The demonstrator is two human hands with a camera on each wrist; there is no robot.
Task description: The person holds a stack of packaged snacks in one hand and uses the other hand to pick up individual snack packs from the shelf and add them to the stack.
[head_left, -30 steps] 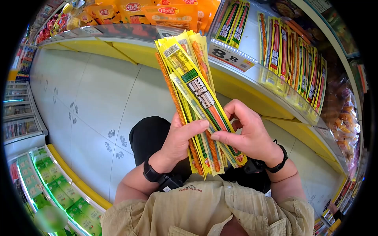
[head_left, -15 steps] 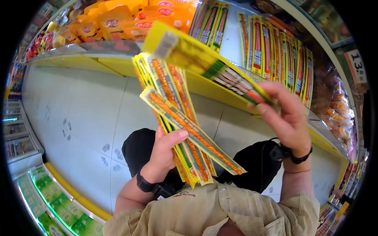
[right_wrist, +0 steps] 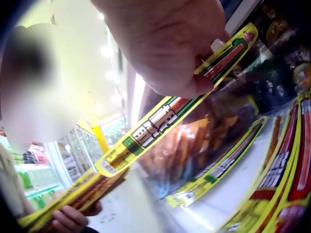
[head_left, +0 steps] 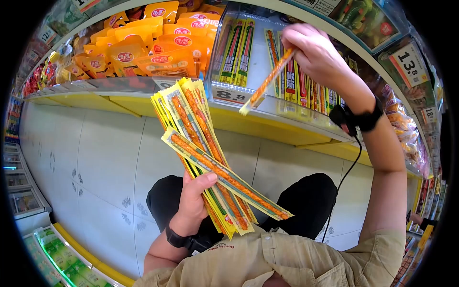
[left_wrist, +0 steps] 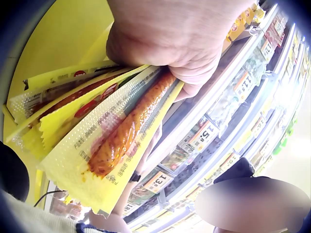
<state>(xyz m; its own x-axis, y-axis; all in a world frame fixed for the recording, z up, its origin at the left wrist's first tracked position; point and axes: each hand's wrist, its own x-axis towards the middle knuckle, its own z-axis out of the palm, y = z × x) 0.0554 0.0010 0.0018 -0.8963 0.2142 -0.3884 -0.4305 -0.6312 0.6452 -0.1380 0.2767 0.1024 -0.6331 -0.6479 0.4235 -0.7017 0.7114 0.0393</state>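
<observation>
My left hand (head_left: 191,203) has its fingers curled tight round a fan of long yellow plastic sausage-stick packets (head_left: 201,143), held below the yellow shop shelf (head_left: 287,131). My right hand (head_left: 315,52) has its fingers pinching a single yellow sausage-stick packet (head_left: 265,81), held just above that shelf's front edge.

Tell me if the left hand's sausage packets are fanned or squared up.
Fanned: the long yellow plastic sausage packets splay apart above the left hand, one lying slantwise across the rest.

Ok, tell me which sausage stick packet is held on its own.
The single packet pinched by the right hand up at the shelf; the others sit fanned in a bunch gripped by the left hand.
</observation>
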